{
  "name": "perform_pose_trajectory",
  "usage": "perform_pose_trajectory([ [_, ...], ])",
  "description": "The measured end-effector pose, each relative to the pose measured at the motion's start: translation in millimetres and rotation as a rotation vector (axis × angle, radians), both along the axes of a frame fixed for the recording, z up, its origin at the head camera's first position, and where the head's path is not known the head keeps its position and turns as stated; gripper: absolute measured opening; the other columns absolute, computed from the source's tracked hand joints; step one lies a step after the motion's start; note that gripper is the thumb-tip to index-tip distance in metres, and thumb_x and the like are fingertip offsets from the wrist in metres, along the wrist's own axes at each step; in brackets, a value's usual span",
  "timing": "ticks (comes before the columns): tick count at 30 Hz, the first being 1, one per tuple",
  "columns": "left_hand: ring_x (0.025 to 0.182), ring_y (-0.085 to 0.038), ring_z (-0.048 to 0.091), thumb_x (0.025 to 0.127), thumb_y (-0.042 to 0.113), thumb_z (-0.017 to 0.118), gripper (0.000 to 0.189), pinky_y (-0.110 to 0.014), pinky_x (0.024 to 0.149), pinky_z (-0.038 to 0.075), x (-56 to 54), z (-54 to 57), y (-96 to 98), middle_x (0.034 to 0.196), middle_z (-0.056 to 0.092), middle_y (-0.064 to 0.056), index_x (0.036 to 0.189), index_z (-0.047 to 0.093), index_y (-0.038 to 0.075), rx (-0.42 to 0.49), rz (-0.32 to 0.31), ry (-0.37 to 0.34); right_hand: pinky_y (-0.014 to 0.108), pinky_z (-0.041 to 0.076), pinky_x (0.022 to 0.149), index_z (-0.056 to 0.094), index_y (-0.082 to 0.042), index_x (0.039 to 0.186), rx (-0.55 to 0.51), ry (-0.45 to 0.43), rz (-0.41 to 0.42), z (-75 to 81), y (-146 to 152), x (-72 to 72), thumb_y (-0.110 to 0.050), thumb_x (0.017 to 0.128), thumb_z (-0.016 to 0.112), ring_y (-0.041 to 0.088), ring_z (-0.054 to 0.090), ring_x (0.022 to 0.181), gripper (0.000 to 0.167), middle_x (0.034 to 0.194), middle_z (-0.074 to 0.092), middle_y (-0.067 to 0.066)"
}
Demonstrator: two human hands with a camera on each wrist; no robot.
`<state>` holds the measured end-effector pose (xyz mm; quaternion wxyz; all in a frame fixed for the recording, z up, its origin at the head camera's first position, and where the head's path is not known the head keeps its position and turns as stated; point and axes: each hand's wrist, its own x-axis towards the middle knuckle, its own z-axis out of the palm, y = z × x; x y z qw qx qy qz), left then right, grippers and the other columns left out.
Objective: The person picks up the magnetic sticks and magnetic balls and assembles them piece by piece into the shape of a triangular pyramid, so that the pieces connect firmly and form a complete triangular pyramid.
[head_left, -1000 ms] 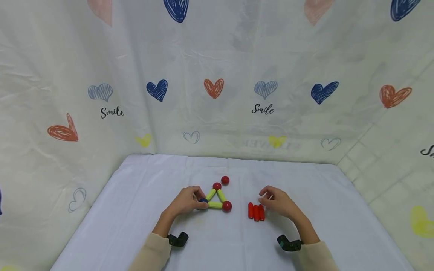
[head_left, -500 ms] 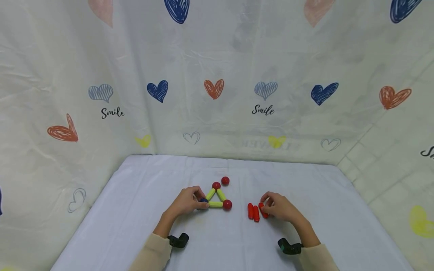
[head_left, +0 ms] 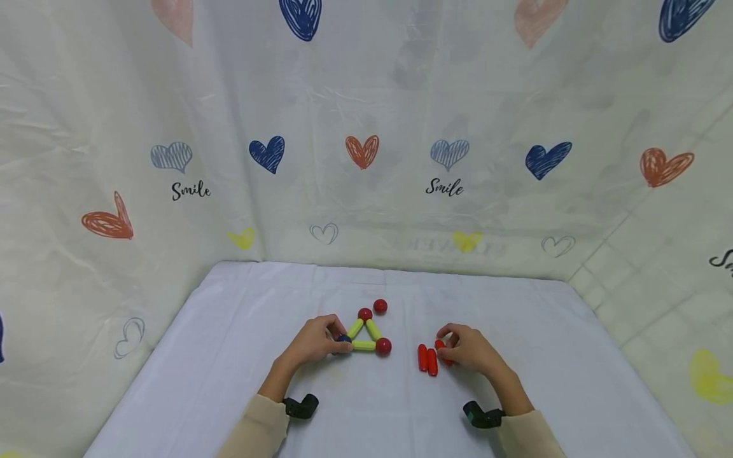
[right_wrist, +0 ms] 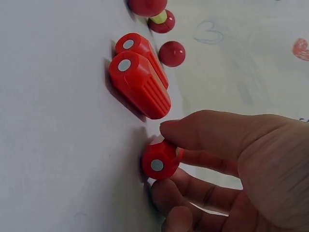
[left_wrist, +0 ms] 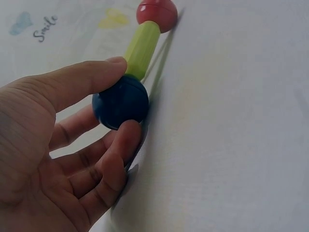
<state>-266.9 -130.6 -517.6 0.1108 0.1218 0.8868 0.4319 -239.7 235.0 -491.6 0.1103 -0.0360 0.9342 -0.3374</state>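
Note:
My left hand [head_left: 315,340] pinches a blue ball [left_wrist: 120,104] between thumb and fingers. That ball is one corner of a flat triangle, with yellow-green rods [head_left: 364,346] as its sides and red balls [head_left: 383,346] at the other two corners. To the right, my right hand [head_left: 471,348] pinches a red magnetic rod [right_wrist: 160,159] with a round metal disc in its end. Two more red rods [right_wrist: 142,84] lie side by side on the white cloth, just left of that hand.
A loose red ball [head_left: 380,306] lies behind the triangle's far corner. White cloth [head_left: 366,413] covers the table, and a curtain printed with hearts [head_left: 366,203] hangs behind it and along the sides.
My right hand has taken hold of the rightmost red rod and drawn it apart from the other two. My left hand stays on the blue ball.

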Motion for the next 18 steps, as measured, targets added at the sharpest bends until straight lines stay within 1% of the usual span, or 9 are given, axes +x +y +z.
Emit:
perform_pose_trajectory([
  [4,0.078,-0.018,0.057,0.082,0.035,0.087,0.030,-0.032,0.066,0.048,0.7,0.4,-0.2,0.092,0.065,0.001,0.097,0.067,0.020,0.000,0.001,-0.002,0.032,0.052,0.064,0.068,-0.012,0.117,-0.024,0.014,0.007,2.1,1.2,0.9,-0.012,0.089,0.074,0.018,0.058,0.071,0.029,0.089,0.062,0.005],
  [8,0.079,-0.018,0.057,0.081,0.035,0.087,0.030,-0.032,0.066,0.049,1.8,0.7,0.0,0.092,0.065,0.001,0.097,0.066,0.020,0.000,0.001,-0.003,0.032,0.053,0.064,0.067,-0.012,0.123,-0.071,0.045,0.007,2.3,4.9,-0.7,-0.011,0.092,0.071,0.019,0.058,0.075,0.032,0.096,0.063,0.007],
  [12,0.079,-0.018,0.057,0.081,0.035,0.087,0.030,-0.032,0.066,0.049,2.6,0.8,0.1,0.092,0.065,0.001,0.097,0.066,0.020,0.000,0.003,-0.001,0.032,0.056,0.064,0.065,-0.011,0.127,-0.143,0.075,0.026,3.4,6.2,-3.4,-0.010,0.094,0.068,0.019,0.060,0.081,0.034,0.101,0.064,0.008],
  [18,0.078,-0.018,0.057,0.081,0.036,0.087,0.030,-0.032,0.066,0.049,2.4,1.3,-0.1,0.091,0.065,0.001,0.097,0.067,0.020,0.000,-0.001,0.007,0.033,0.059,0.067,0.064,-0.011,0.128,-0.236,0.098,0.042,10.2,-0.8,-3.3,-0.011,0.095,0.068,0.022,0.063,0.094,0.033,0.110,0.066,0.008],
])
